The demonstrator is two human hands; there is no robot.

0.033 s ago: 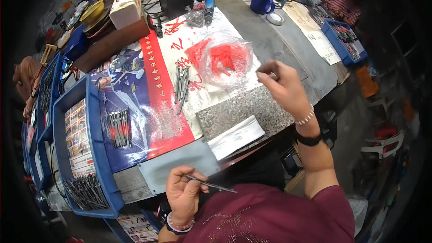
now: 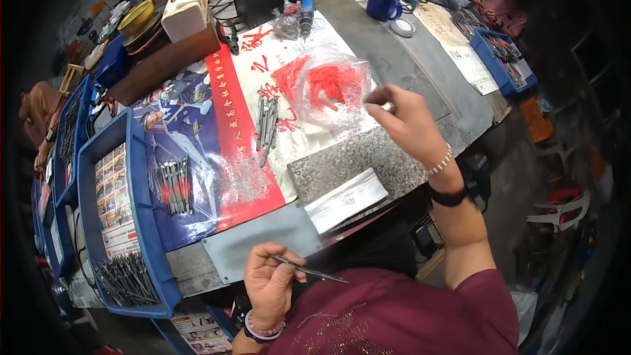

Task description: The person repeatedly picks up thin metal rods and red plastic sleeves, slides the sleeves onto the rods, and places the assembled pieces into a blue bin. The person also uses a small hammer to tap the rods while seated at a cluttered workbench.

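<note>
My left hand (image 2: 269,281) pinches a thin dark metal rod (image 2: 315,272) between thumb and fingers, over the near table edge. Beside the clear plastic bag (image 2: 360,69) is my right hand (image 2: 409,121), its thumb and fingertips curled together; whether they hold anything is hidden. Small red pieces (image 2: 332,81) lie heaped in the bag's mouth and spill to its left. Left of the bag is a loose bundle of grey metal rods (image 2: 265,121). Farther left, several rods with red parts (image 2: 174,187) lie side by side on the blue poster.
At left stands a blue tray (image 2: 154,233) with many dark rods at its near end. A speckled stone slab (image 2: 322,174) carries a folded white paper (image 2: 345,200). A blue power screwdriver (image 2: 306,13), a blue mug (image 2: 382,3) and another rod-filled blue bin (image 2: 496,59) sit farther back.
My right hand has shifted slightly left, closer to the plastic bag, with its fingers curled further down. My left hand and the rod have barely moved.
</note>
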